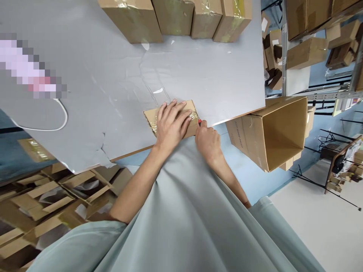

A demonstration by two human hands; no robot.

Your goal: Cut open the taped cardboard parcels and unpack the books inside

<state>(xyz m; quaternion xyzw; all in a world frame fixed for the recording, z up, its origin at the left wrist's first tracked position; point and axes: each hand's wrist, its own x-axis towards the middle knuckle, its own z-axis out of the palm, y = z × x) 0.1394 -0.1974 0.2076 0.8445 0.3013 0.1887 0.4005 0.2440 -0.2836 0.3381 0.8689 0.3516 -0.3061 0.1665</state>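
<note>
A small taped cardboard box [185, 130] lies at the front edge of the grey table, against my shirt. My left hand [171, 122] presses flat on its top with the fingers stretched out, covering much of it. At the box's right edge, my right hand [208, 141] is closed around a small red and black tool, apparently a box cutter [199, 122]. Its blade cannot be made out. Clear shiny tape runs across the top of the box and shows at its left end.
Several taped boxes [181, 19] stand in a row at the table's [113, 75] far side. A large open carton [266, 132] is beyond the right edge. Open boxes [56, 200] crowd the lower left. A white cable [66, 117] curls near a blurred patch. Shelves [285, 56] hold cartons at right.
</note>
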